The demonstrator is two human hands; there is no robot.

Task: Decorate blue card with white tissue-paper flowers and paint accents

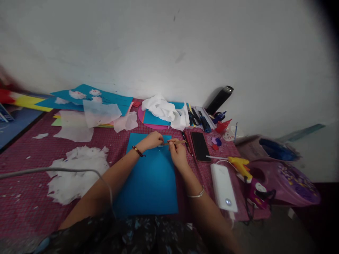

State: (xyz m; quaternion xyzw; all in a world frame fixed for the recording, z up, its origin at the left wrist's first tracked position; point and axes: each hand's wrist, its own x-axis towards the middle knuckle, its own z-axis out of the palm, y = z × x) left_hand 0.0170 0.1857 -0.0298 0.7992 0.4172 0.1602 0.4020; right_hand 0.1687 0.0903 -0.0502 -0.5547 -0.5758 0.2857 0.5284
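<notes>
A blue sheet of paper lies on the table in front of me. Over its far part, my right hand grips a thin light-brown stick, perhaps a pencil or brush handle, which points left. The fingers of my left hand are pinched together at the stick's left end. A small pale bit shows below those fingertips, too small to name; whatever the left fingers hold is hidden. Torn white tissue paper is piled beside my left forearm.
Crumpled tissue, scissors and a black bottle are along the wall. To the right lie a phone, a white power bank and a yellow glue gun. A grey cable crosses the left side.
</notes>
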